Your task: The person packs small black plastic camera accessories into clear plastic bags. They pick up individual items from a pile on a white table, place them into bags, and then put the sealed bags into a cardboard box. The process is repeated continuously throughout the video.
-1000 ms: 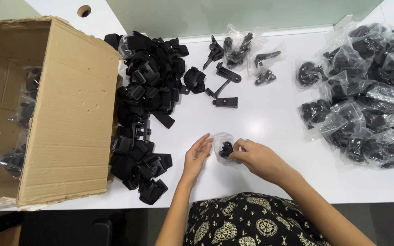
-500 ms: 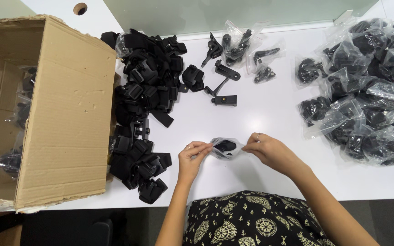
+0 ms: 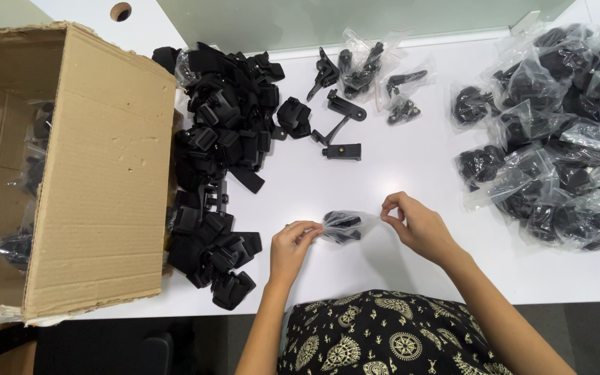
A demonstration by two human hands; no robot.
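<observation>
A small clear plastic bag (image 3: 345, 226) with a black plastic part inside hangs stretched between my two hands above the white table (image 3: 397, 160). My left hand (image 3: 293, 246) pinches the bag's left end. My right hand (image 3: 414, 226) pinches its right end with thumb and forefinger. Both hands are close to my body, near the table's front edge.
An open cardboard box (image 3: 71, 173) lies on its side at the left. A heap of loose black parts (image 3: 220, 160) sits beside it. A pile of bagged parts (image 3: 564, 139) fills the right. Several small parts and bags (image 3: 362, 76) lie at the back.
My hands were close together around the bag and part. They have since drawn apart, the right hand moving right, and the bag is now pulled out between them.
</observation>
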